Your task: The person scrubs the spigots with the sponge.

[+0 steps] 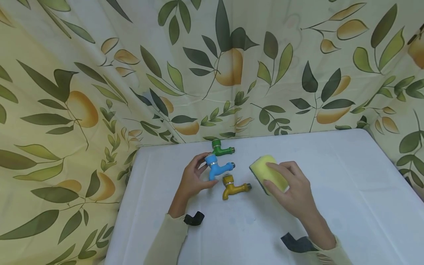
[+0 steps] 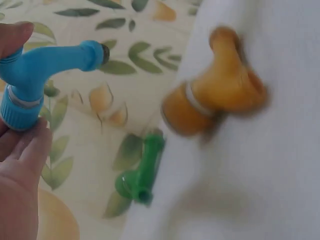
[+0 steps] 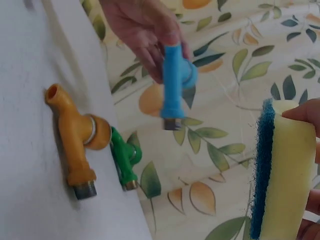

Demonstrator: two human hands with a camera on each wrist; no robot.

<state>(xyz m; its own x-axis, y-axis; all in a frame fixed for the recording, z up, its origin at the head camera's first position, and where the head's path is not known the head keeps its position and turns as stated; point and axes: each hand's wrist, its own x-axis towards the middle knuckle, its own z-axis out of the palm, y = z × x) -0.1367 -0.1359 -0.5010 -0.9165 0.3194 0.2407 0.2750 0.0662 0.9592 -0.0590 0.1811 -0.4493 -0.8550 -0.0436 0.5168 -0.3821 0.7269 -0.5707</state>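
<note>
The left hand pinches the blue tap between thumb and fingers, lifted just off the white tablecloth, while the right hand grips the yellow sponge just to the right of it, apart from the tap. Judged from this layout, sponge and tap have not yet met, so wiping is not begun. The yellow tap and green tap lie on the cloth, seemingly untouched.
</note>
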